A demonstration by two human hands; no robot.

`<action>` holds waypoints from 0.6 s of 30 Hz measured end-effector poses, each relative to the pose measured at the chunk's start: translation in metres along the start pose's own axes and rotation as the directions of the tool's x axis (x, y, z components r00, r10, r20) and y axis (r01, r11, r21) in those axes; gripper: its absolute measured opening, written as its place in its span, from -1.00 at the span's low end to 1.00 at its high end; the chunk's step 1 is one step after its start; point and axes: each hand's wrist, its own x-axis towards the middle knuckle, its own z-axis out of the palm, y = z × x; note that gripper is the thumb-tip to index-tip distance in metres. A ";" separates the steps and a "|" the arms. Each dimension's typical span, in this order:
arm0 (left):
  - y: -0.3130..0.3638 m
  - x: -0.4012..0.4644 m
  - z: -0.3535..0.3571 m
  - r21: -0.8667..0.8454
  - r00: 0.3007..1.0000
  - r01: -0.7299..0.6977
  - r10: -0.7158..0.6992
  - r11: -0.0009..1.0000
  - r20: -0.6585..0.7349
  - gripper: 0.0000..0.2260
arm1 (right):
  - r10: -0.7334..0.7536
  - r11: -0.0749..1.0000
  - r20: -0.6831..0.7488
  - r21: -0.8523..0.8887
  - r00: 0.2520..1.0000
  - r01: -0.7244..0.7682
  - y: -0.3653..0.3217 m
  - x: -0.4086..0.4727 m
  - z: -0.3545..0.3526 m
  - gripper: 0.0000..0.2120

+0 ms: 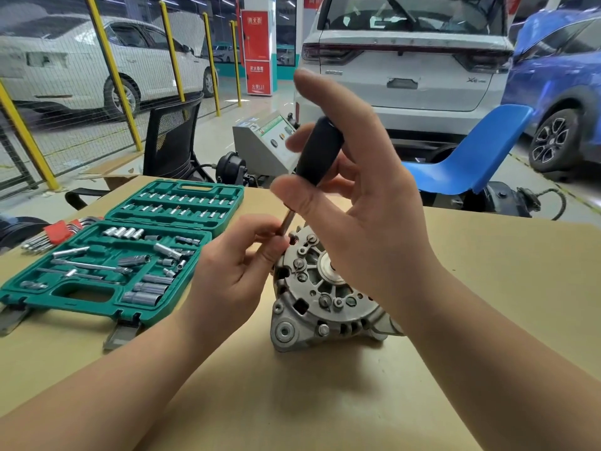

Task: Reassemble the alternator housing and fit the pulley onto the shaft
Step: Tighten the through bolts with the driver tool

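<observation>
Two hands are occupied above the alternator (320, 294), which stands on the bench (487, 271) beneath them: the left hand (237, 271) pinches the driver shaft (286, 222), the right hand (357, 196) loosely cradles its black handle (320, 151). Cast metal, judged heavy and rigid, is best gripped by the rim.

Alternator (320, 297) rests on cardboard-covered table (487, 288), finned housing face up. Right hand (354, 203) holds black driver handle (320, 151) between thumb and fingers, index finger extended. Left hand (240, 268) pinches driver shaft (287, 221) just above housing rim. Open green socket set case (130, 252) left of alternator; hex key set (55, 234) beyond case.
</observation>
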 end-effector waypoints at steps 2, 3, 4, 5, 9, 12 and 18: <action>-0.001 0.000 0.000 0.013 1.000 -0.008 0.008 1.000 0.006 -0.86 | -0.009 0.998 0.053 0.055 0.999 0.006 -0.002 -0.001 -0.002 -0.38; -0.002 0.000 0.001 0.020 1.000 -0.014 0.014 1.000 0.009 -0.85 | -0.010 0.997 0.081 0.076 0.997 0.004 -0.003 -0.001 -0.003 -0.38; -0.002 0.000 0.000 0.028 1.000 -0.022 0.022 0.999 0.010 -0.85 | -0.010 0.997 0.100 0.083 0.995 0.001 -0.004 0.000 -0.003 -0.37; -0.002 0.000 0.000 0.027 1.000 -0.024 0.024 0.999 0.008 -0.85 | -0.009 0.997 0.100 0.073 0.995 0.002 -0.005 0.000 -0.002 -0.37; 0.005 -0.003 0.000 -0.084 0.998 0.069 -0.069 0.994 -0.004 -0.86 | -0.012 1.000 0.023 -0.018 1.000 0.013 -0.006 0.001 0.000 -0.42; 0.003 -0.004 0.001 -0.072 0.999 0.046 -0.047 0.996 -0.004 -0.88 | -0.001 0.999 0.000 -0.037 1.000 0.001 -0.007 0.002 -0.001 -0.47; -0.005 -0.002 0.002 -0.011 1.000 0.007 -0.007 1.000 0.004 -0.81 | -0.023 0.998 0.104 0.057 0.994 0.017 -0.004 0.000 -0.003 -0.44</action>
